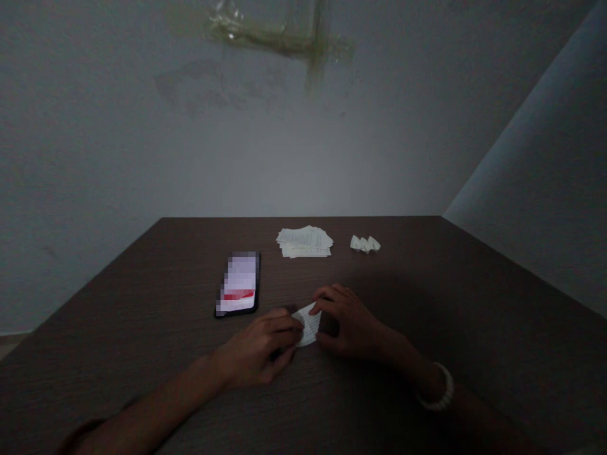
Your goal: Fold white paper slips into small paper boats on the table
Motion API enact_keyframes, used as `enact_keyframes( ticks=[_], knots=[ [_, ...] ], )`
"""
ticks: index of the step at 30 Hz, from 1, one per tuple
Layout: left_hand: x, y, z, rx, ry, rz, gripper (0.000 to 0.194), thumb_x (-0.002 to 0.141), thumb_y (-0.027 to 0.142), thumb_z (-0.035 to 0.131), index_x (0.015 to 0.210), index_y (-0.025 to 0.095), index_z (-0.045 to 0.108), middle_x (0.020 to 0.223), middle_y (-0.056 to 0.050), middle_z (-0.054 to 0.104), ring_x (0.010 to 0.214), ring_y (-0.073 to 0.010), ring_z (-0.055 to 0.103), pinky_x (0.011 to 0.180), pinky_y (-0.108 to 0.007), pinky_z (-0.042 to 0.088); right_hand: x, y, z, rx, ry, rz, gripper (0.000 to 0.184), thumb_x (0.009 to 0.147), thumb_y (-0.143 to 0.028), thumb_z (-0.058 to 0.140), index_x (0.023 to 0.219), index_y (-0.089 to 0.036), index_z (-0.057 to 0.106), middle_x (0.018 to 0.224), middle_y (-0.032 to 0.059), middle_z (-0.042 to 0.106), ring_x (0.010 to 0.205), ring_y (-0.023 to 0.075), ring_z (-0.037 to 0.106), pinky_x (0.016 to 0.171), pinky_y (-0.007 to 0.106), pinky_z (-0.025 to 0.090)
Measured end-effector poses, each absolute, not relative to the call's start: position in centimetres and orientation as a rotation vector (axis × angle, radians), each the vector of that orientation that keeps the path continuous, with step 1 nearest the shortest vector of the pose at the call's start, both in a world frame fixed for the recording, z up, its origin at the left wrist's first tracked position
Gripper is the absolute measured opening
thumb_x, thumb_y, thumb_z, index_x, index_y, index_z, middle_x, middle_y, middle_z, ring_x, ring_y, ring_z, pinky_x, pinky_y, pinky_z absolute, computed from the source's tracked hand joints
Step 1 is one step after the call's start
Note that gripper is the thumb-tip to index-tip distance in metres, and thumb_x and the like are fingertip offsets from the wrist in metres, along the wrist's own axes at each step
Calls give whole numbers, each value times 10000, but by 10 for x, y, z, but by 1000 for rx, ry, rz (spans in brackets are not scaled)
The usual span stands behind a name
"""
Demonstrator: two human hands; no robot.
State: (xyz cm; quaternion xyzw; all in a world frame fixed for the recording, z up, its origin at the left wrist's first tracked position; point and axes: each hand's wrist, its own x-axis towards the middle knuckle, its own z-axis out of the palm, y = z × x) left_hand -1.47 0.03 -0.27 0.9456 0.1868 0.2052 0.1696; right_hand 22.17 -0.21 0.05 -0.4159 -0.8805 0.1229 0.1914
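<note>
Curved fingers of the right hand [348, 322] close on the right side of a small piece of printed paper [310, 323], pale, thin and matte, with rows of dark type; the thumb sits low at its edge, a rounded gap between it and the fingers. Bunched closely, the fingers of the left hand [268, 346] hold the paper's left side and cover part of it. The piece lies between the two hands, low over the desk [156, 328], whose dark brown top has a fine, wood-like grain. Around the right wrist runs a bracelet [443, 388] of pale, rounded beads. Beyond the left hand, a flat, dark-edged phone [239, 284] lies tilted, its glassy screen lit pale with a red band. Farther out, printed slips [305, 242] overlap in a loose, ragged-edged pile, and to its right sit small white folded pieces [365, 244], pointed and roughly triangular, close together. Behind rises a grey plaster wall [303, 151], stained and crossed by glossy, yellowish tape [284, 41].
</note>
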Motion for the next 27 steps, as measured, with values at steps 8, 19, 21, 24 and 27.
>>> enact_keyframes(
  ticks=[8,19,21,24,27],
  knots=[
    [-15,0,-4,2645,552,644,225,847,84,486,1020,149,614,1005,-81,651,952,-207,578,902,-372,474,219,-6,2,-1210,-2480,329,356,704,-289,683,1034,-200,582,1262,91,490,1154,264,411,969,417,327],
    [-12,6,2,2459,633,740,184,858,112,497,945,163,650,971,-73,660,923,-191,601,823,-349,507,217,-5,2,-1227,-2488,350,367,705,-300,677,1039,-199,564,1270,105,480,1178,276,401,975,425,323],
    [-10,9,1,2404,677,760,154,858,125,519,916,166,655,968,-72,669,918,-189,609,819,-347,504,217,-5,2,-1224,-2491,353,365,709,-302,671,1042,-197,563,1278,109,475,1187,279,397,977,428,322],
    [-5,13,1,2342,749,750,120,859,150,547,857,166,665,940,-64,681,899,-188,621,814,-340,497,216,-5,1,-1218,-2494,357,363,710,-309,666,1038,-192,566,1284,114,472,1182,283,403,977,433,323],
    [2,17,2,2299,830,725,132,857,161,555,806,164,676,896,-59,678,854,-184,625,786,-323,497,216,-5,1,-1216,-2491,344,348,710,-299,659,1030,-192,573,1283,113,477,1174,282,409,973,431,326]
  ],
)
